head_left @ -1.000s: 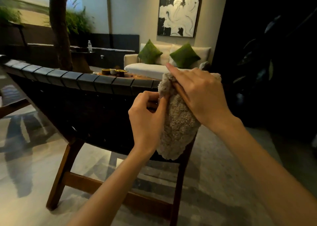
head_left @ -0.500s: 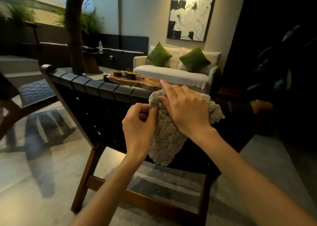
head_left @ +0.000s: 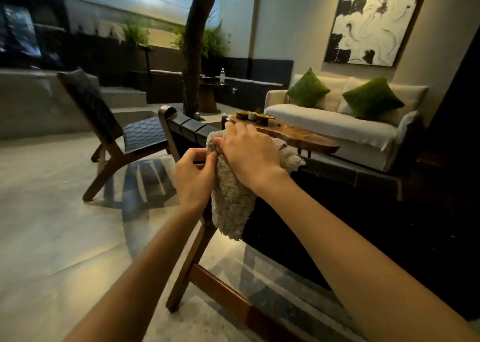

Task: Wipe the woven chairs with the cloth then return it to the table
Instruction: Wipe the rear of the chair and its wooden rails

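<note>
Sofa: one, pale sofa [head_left: 337, 126] at 2 o'clock, against the wall.
Painting: one black-and-white painting [head_left: 371, 19] at 1 o'clock, above the sofa.
Woven chairs: two. The near chair [head_left: 187, 126] is at centre with its back toward the camera. The far chair [head_left: 140, 136] is at 10 o'clock, well apart from the hands.
Table: one wooden table [head_left: 298, 136], between the near chair and the sofa, at 2 o'clock.
Cushions: two, both green, on the sofa. One cushion [head_left: 307, 88] is at 1 o'clock and the other cushion [head_left: 372, 98] at 2 o'clock.
Cloth: one shaggy beige cloth [head_left: 231, 201], draped over the near chair's top rail and hanging down its back, at centre.
Hands: two. The right hand [head_left: 249, 154] lies flat on the cloth, fingers extended, pressing it onto the rail. The left hand [head_left: 193, 178] pinches the cloth's edge with curled fingers, at 7 o'clock of the right hand.
Bowls: three small bowls [head_left: 252, 115], clustered at the table's far end.
Bottle: one clear bottle [head_left: 222, 75], at 12 o'clock, beyond the tree trunk.
</note>
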Demonstrator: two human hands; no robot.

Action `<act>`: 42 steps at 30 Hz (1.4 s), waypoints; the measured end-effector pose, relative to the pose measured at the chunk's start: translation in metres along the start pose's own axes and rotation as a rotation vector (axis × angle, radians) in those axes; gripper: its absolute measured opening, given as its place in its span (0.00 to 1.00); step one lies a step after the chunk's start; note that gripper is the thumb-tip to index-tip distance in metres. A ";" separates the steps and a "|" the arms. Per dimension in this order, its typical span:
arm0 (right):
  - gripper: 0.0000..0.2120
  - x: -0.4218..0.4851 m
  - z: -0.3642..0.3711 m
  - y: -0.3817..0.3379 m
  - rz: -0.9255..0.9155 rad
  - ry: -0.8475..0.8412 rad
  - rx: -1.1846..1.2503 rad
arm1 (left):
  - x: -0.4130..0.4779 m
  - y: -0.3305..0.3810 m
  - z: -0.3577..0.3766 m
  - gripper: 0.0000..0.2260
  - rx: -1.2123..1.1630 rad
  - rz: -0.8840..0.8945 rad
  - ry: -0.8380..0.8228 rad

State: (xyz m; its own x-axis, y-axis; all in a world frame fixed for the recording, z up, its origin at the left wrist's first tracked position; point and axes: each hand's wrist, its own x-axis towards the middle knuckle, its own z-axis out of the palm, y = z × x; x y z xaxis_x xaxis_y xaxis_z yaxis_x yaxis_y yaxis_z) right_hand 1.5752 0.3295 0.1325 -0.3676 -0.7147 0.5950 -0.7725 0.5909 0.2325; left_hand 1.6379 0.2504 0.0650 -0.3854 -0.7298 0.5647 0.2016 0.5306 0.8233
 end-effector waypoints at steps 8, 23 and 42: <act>0.19 0.070 0.021 -0.047 -0.055 -0.115 0.089 | 0.072 -0.032 -0.029 0.07 0.100 -0.224 0.079; 0.23 0.002 0.000 -0.005 -0.091 -0.022 0.003 | 0.000 0.001 -0.016 0.11 -0.069 -0.203 -0.049; 0.17 -0.265 -0.055 0.079 0.427 -0.143 0.038 | -0.167 0.040 0.044 0.14 0.059 0.372 -0.706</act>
State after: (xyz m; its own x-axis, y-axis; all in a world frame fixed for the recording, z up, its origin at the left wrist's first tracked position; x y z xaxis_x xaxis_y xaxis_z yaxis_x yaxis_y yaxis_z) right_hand 1.6406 0.5861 0.0355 -0.7231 -0.4562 0.5186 -0.5537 0.8318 -0.0403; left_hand 1.6702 0.4125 0.0016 -0.7849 -0.0655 0.6162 0.3890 0.7220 0.5722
